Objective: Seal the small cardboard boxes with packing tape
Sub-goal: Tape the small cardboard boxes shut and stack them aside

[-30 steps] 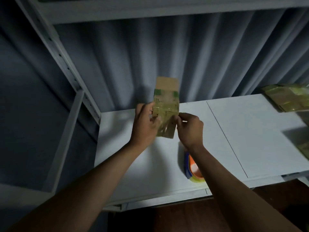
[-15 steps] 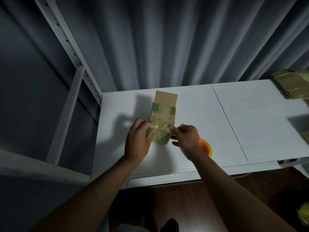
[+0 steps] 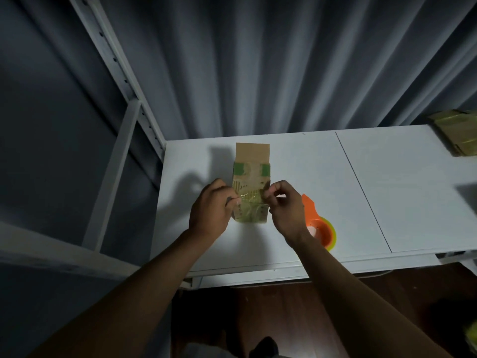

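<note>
While the head view shows the small cardboard box (image 3: 251,183) lying flat on the white surface (image 3: 322,177) between the two hands, the step in hand appears to be laying a strip of packing tape (image 3: 251,198) across its near half. The left hand (image 3: 210,211) pinches the strip's left end with curled fingers; the right hand (image 3: 285,206) pinches the right end likewise. Judged good practice: keep the strip taut and square to the box, lower it centre first, then press outward and fold both ends down over the sides, so no wrinkle or bubble forms. The orange tape dispenser (image 3: 318,224) lies just right of the right hand, partly covered by that wrist. Lighting is dim; the clear strip's edges are hard to trace, and whether it already adheres cannot be told. More taped boxes (image 3: 454,133), far right of the hands, are cut off by the frame edge.
</note>
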